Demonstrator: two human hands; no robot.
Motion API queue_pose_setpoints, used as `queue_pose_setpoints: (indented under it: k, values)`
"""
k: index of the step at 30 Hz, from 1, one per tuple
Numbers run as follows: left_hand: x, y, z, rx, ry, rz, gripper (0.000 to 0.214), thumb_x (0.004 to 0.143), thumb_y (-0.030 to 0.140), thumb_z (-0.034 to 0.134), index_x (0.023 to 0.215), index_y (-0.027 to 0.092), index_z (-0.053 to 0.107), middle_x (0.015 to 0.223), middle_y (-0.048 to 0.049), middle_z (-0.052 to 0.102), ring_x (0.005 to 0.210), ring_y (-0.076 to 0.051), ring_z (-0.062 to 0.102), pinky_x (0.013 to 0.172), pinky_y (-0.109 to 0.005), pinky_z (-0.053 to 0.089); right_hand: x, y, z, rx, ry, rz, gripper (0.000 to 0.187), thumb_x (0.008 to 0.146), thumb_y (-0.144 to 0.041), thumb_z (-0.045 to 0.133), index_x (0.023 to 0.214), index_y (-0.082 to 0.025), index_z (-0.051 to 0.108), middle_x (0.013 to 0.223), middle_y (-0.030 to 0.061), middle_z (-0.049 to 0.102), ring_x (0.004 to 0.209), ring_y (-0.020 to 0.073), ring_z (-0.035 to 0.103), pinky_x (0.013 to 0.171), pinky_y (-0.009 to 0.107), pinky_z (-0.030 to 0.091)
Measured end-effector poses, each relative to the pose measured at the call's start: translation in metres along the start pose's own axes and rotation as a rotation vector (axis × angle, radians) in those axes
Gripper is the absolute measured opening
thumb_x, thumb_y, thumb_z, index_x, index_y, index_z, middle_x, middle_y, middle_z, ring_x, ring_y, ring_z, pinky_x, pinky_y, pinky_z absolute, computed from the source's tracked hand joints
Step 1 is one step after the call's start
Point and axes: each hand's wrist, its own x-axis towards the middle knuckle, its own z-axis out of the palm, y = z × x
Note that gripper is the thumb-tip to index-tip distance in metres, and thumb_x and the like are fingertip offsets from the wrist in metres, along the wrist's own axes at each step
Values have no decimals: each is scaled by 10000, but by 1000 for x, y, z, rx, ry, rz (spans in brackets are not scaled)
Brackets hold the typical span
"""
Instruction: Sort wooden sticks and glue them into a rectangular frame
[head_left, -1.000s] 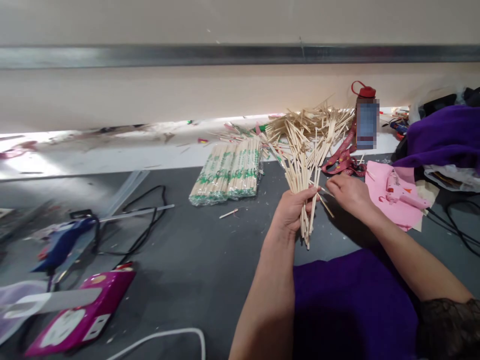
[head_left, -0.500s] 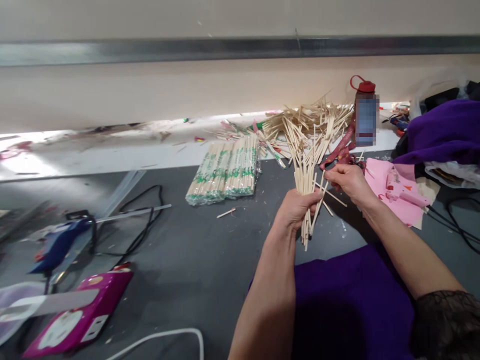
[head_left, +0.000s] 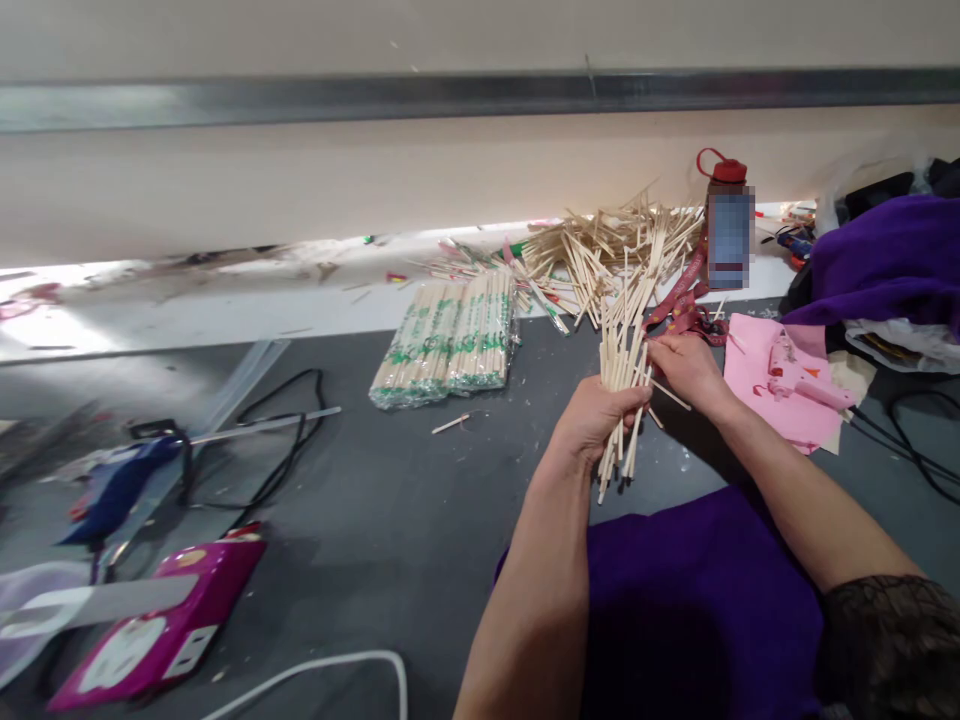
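Two wrapped packs (head_left: 442, 345) beyond held sticks (head_left: 616, 348)

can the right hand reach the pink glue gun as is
Probably yes: the pink glue gun lies uncovered just beside the right hand, nothing between them, though that hand is pinching the stick bundle.

the label on the bottle (head_left: 730, 240) is blurred out. the left hand (head_left: 600, 420) covers the middle of the bundle of sticks (head_left: 621, 345). the right hand (head_left: 686, 365) has the ends of its fingers behind them, so its grip cannot be told. the white cable (head_left: 330, 668) and the purple cloth (head_left: 705, 600) run off the bottom edge.
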Motion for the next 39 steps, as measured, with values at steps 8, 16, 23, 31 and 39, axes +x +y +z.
queue_pose_setpoints:
  k: [8,16,23,31,39]
  values:
    - [3,2,1,-140,36,1,154,535,106,756,615,95,625,461,7,531,356,-41,388,366,-179,266,-7,-6,-7,-58,105,-50,352,837,-366,460,534,-190,491,519,-21,489,544,112,444,547,241,283]
    - [0,5,5,-306,-36,-59,223,517,100,777,654,94,601,443,21,543,335,-25,394,335,-137,284,-8,-13,0,-250,228,-167,338,891,-351,406,592,-200,454,599,31,549,579,139,486,582,263,276]
    - [-4,5,11,-382,-102,-96,169,581,103,741,660,86,592,441,27,526,323,-8,356,326,-125,288,-5,-13,2,-73,229,-90,348,878,-344,407,561,-205,432,553,6,495,567,130,460,571,258,306]
    - [-6,3,13,-388,-183,-102,164,609,116,733,719,95,612,455,39,505,311,12,295,318,-123,194,-6,-9,-10,543,-196,45,337,751,-500,546,630,-191,490,555,-40,463,454,77,393,432,218,279]
    - [-5,-1,17,-199,-25,-16,239,536,143,780,639,118,566,410,42,483,306,-16,322,324,-167,204,-3,2,-20,191,-150,-68,205,786,-260,432,692,-170,591,589,-23,560,496,98,476,500,218,352]
